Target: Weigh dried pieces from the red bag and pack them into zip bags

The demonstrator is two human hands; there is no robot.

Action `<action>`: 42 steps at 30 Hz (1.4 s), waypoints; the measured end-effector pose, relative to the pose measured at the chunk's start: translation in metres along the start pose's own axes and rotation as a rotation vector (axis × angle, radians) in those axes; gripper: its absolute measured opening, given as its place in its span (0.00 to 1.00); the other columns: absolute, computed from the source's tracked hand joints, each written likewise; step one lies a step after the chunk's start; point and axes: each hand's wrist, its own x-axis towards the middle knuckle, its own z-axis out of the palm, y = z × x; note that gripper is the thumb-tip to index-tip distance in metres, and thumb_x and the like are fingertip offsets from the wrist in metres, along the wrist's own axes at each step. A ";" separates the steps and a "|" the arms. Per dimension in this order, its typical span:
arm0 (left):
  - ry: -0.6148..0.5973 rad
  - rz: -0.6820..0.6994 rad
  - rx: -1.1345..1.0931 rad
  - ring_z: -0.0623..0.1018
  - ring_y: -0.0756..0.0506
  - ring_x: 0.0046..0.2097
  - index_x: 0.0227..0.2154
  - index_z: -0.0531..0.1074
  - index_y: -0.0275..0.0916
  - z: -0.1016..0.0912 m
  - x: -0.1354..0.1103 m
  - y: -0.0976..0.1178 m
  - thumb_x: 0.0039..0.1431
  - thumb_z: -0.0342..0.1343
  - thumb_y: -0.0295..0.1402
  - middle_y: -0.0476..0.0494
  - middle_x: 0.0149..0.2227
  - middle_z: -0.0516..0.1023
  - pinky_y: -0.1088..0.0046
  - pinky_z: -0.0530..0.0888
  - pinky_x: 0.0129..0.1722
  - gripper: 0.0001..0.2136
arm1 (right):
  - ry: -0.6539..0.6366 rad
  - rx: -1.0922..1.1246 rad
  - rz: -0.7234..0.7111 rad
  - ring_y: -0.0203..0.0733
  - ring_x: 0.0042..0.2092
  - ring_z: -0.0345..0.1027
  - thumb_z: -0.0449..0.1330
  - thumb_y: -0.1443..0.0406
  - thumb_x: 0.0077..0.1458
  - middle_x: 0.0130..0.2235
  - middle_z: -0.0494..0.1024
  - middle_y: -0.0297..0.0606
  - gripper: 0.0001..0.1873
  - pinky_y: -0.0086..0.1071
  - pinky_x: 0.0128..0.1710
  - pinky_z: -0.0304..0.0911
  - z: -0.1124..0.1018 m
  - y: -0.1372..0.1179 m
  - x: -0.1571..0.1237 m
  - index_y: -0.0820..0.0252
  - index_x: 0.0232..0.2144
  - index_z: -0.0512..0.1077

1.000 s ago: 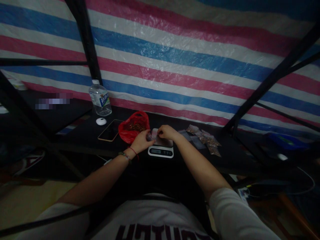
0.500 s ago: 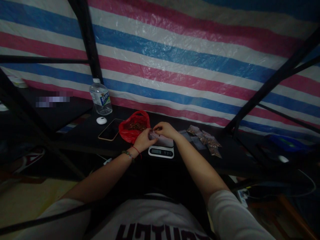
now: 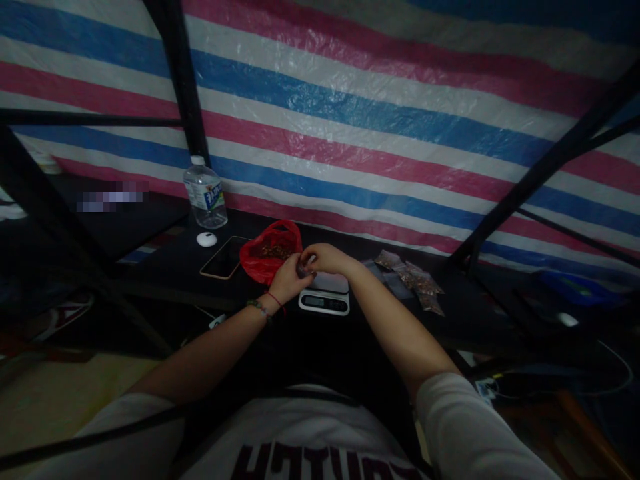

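My left hand (image 3: 289, 279) is closed around a small clear plastic bag (image 3: 303, 269), above the left side of the white digital scale (image 3: 324, 303). My right hand (image 3: 327, 259) meets it from the right, fingertips pinched at the bag's mouth; what lies between those fingers is hidden. Just left of both hands sits an open red plastic bag (image 3: 260, 267) with brown dried bits (image 3: 275, 251) inside. Part of the scale's pale top plate shows under my right hand. Filled small bags (image 3: 420, 283) lie in a pile to the right of my right forearm, beside flat clear bags (image 3: 397, 285).
A phone (image 3: 225, 257), a white rounded case (image 3: 207, 239) and a clear plastic bottle (image 3: 206, 197) stand left on the black table (image 3: 165, 273). Striped plastic sheeting (image 3: 350, 133) hangs behind. Black metal bars (image 3: 530, 173) frame both sides.
My right hand has moved slightly left, its fingertips now closer to my left hand at the small bag's mouth. The whole view has shifted a little.
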 end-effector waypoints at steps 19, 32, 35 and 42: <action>0.053 -0.037 -0.052 0.76 0.44 0.39 0.49 0.64 0.35 0.002 -0.002 -0.010 0.50 0.60 0.40 0.43 0.38 0.74 0.66 0.73 0.43 0.24 | 0.102 -0.190 0.207 0.43 0.45 0.72 0.56 0.69 0.52 0.44 0.79 0.45 0.14 0.30 0.45 0.64 0.003 0.053 0.006 0.64 0.41 0.77; 0.045 -0.076 -0.033 0.76 0.45 0.40 0.48 0.65 0.34 0.000 -0.002 -0.003 0.49 0.60 0.39 0.42 0.38 0.75 0.68 0.73 0.42 0.24 | -0.146 -0.254 0.177 0.38 0.37 0.73 0.60 0.68 0.48 0.37 0.81 0.38 0.14 0.24 0.34 0.61 0.006 0.054 -0.004 0.61 0.38 0.79; 0.036 -0.077 -0.027 0.76 0.45 0.39 0.48 0.65 0.34 0.000 -0.003 -0.003 0.50 0.60 0.40 0.42 0.37 0.75 0.68 0.73 0.41 0.24 | -0.148 -0.305 0.163 0.39 0.38 0.74 0.59 0.69 0.47 0.37 0.81 0.38 0.14 0.24 0.34 0.61 0.006 0.051 -0.003 0.61 0.38 0.78; 0.030 -0.076 -0.027 0.76 0.46 0.38 0.49 0.65 0.34 0.000 -0.003 -0.003 0.49 0.60 0.38 0.43 0.37 0.75 0.69 0.73 0.41 0.24 | -0.161 -0.389 0.177 0.42 0.39 0.73 0.60 0.70 0.45 0.38 0.81 0.40 0.15 0.26 0.35 0.61 0.006 0.044 0.003 0.61 0.37 0.78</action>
